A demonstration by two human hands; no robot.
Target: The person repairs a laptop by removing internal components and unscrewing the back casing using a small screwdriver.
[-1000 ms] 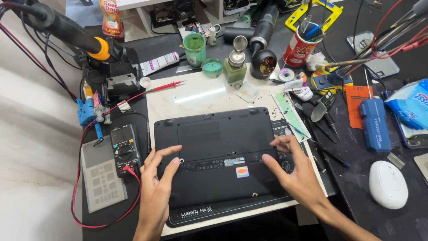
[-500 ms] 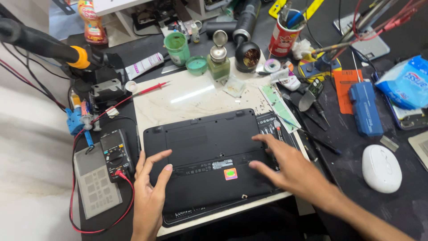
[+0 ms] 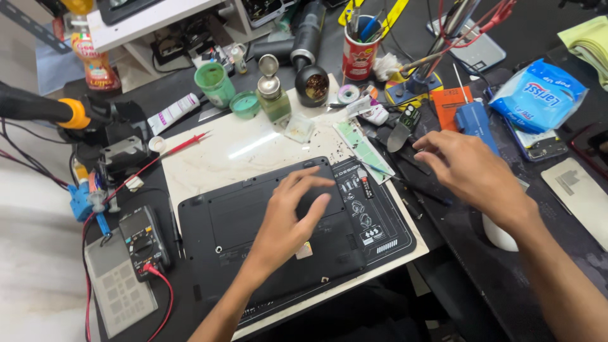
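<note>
Moved since earlier: right hand (image 3: pixel 465 168) lifted off the black laptop (image 3: pixel 253 234), now over tools beside it, fingers loosely spread, nothing held | left hand (image 3: pixel 288 218) laid flat on laptop's underside, fingers spread | laptop on white mat (image 3: pixel 209 158)

left hand (image 3: pixel 292 215) flat, right hand (image 3: pixel 465 168) reaching, open

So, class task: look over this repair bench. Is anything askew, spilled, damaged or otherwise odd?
The laptop lies bottom-up and skewed across the white mat, under the left hand. Small dark specks litter the mat. Tools lie scattered near the right hand.
</note>
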